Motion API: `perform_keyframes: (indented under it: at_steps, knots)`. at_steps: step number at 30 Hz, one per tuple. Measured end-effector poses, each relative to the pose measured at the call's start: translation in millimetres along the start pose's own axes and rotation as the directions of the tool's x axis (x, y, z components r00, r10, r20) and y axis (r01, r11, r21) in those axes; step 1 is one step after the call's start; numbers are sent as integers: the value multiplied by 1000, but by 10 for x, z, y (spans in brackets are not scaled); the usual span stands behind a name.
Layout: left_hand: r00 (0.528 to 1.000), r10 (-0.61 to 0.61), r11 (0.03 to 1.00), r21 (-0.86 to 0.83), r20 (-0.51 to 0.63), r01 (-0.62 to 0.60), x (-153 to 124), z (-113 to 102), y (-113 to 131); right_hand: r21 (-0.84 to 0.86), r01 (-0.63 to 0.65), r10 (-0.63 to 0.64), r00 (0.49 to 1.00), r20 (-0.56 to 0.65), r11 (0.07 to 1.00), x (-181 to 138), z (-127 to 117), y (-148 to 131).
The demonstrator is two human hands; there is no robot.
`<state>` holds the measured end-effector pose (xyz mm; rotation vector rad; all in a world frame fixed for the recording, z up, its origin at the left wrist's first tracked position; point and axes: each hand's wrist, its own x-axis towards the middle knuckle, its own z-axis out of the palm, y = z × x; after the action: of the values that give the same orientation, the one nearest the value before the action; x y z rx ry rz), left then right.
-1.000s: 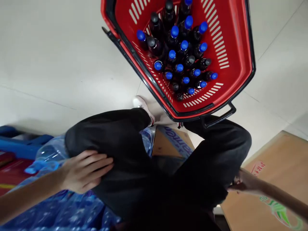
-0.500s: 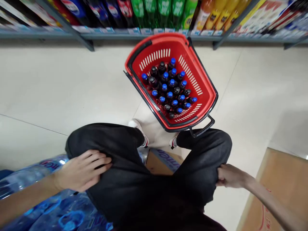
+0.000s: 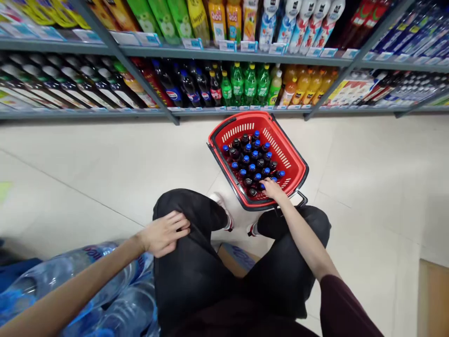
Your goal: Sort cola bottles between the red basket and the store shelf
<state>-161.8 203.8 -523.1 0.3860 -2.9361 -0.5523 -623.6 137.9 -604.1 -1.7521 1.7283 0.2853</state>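
Observation:
A red shopping basket with black handles stands on the floor before my knees. Several dark bottles with blue or black caps are upright in it. My right hand reaches over the basket's near edge, its fingers closed around the blue cap of a bottle near the front; the bottle's body is mostly hidden. On my left knee, in dark trousers, my left hand lies with its fingers stretched out, holding nothing.
A shelf rack runs behind the basket, with cola bottles, green soda bottles and orange juice bottles. Large water bottles lie at lower left. A cardboard box stands at the right edge.
My right hand has left my right knee and moved forward into the basket, to a blue-capped bottle. My left hand stays on my knee. The view has tilted up, showing more shelves.

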Motion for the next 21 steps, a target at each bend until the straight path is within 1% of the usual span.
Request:
perform_keyframes:
  at_steps: [3, 5, 8, 11, 14, 16, 19, 21]
  knots:
    - [999, 42, 999, 3, 6, -42, 96, -1, -92, -2, -26, 26, 998, 58, 1000, 162, 174, 68]
    - [998, 50, 999, 8, 27, -50, 95, 9, -130, 4, -46, 46, 995, 87, 999, 249, 249, 124]
    - [998, 28, 999, 31, 52, -30, 26, 45, -143, 11, -57, 55, 994, 97, 998, 342, 305, 172]
    - [999, -11, 999, 39, 44, 9, -53, 79, -113, 25, -65, 63, 994, 84, 998, 358, 294, 136]
    - [998, -51, 998, 46, 47, 49, -89, 79, -89, 69, -61, 58, 998, 39, 996, 286, 199, 58]
    - [996, -66, 997, 55, 63, 62, -83, 61, -88, 124, -42, 45, 999, -19, 991, 192, 82, 17]
    - [995, -65, 996, 58, 73, 61, -39, 26, -101, 219, -16, 48, 989, -139, 975, -22, -169, -16]
    - [997, -49, 997, 58, 67, 45, 1, 4, -112, 279, 0, 67, 971, -228, 960, -206, -372, -34]
